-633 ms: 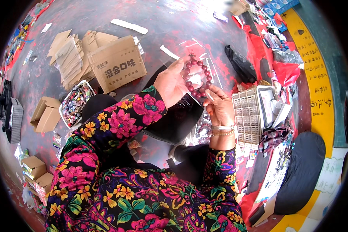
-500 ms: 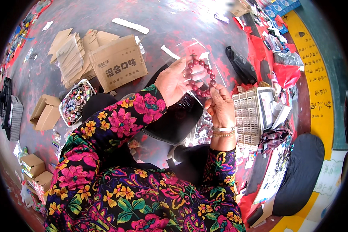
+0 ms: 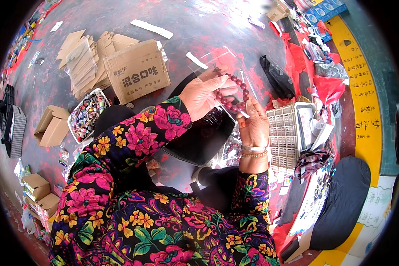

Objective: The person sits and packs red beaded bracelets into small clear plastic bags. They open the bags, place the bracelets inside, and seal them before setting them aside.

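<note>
A bracelet of dark red round beads [image 3: 245, 92] hangs as a loop between both hands, over a black container [image 3: 199, 139] at the lap. My left hand [image 3: 201, 95] pinches its upper left side near a dark cord end, with the thumb laid across and the other fingers behind the loop. At the lower right of the loop, my right hand [image 3: 254, 120] grips the beads between thumb and fingers; its wrist wears a pale bangle and a beaded band. A clear plastic sheet or bag [image 3: 224, 57] shows behind the bracelet; whether the left hand holds it is unclear.
Left of me stand a cardboard box [image 3: 136, 71], flattened cardboard [image 3: 82, 62], a white basket of mixed small goods [image 3: 78, 119] and a small open carton [image 3: 53, 126]. To the right are a pale plastic crate [image 3: 281, 135], red wrapping [image 3: 328, 91] and a black oblong object [image 3: 341, 204].
My left thumb has come across the top of the bracelet, covering some beads there. The loop has shifted and turned slightly, and its cord end now sits further left.
</note>
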`<state>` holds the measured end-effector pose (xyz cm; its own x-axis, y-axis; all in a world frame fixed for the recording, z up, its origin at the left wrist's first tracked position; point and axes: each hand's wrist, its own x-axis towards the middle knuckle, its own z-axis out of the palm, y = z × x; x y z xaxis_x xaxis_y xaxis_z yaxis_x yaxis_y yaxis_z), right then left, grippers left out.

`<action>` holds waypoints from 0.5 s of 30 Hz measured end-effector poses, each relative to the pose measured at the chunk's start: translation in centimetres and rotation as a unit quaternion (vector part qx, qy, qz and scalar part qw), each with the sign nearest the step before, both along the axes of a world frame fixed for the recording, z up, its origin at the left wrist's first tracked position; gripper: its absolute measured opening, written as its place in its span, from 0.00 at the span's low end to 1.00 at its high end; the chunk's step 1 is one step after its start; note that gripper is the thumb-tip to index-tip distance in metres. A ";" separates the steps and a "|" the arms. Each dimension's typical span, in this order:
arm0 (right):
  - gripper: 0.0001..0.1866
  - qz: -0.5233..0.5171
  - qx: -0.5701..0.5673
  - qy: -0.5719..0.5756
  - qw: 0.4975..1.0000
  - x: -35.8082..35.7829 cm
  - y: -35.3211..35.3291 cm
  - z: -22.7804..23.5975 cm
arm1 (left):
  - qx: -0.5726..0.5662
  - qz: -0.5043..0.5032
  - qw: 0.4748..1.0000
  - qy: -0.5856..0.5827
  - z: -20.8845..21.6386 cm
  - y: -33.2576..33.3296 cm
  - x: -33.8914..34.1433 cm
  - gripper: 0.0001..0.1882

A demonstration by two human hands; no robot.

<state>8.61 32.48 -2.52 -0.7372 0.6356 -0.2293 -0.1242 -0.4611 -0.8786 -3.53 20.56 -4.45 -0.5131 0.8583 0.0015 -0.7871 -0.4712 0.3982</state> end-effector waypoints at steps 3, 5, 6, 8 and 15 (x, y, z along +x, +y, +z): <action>0.11 0.018 -0.020 0.018 0.999 0.0 -0.1 0.1 | 0.000 -0.005 1.000 0.000 -0.1 0.1 -0.1 0.16; 0.11 0.041 -0.034 0.031 0.998 0.0 0.0 -0.1 | 0.003 -0.007 1.000 0.011 -0.3 0.0 -0.2 0.16; 0.11 0.055 -0.041 0.039 0.997 0.1 0.3 -0.3 | 0.004 -0.008 1.000 0.011 -0.4 0.0 -0.3 0.16; 0.11 0.072 -0.047 0.048 0.995 0.1 0.5 -0.6 | 0.006 -0.010 1.000 0.010 -0.4 0.0 -0.4 0.16; 0.10 0.057 -0.051 0.070 0.995 0.1 0.1 -0.6 | -0.003 0.001 1.000 0.014 0.0 -0.2 -0.3 0.15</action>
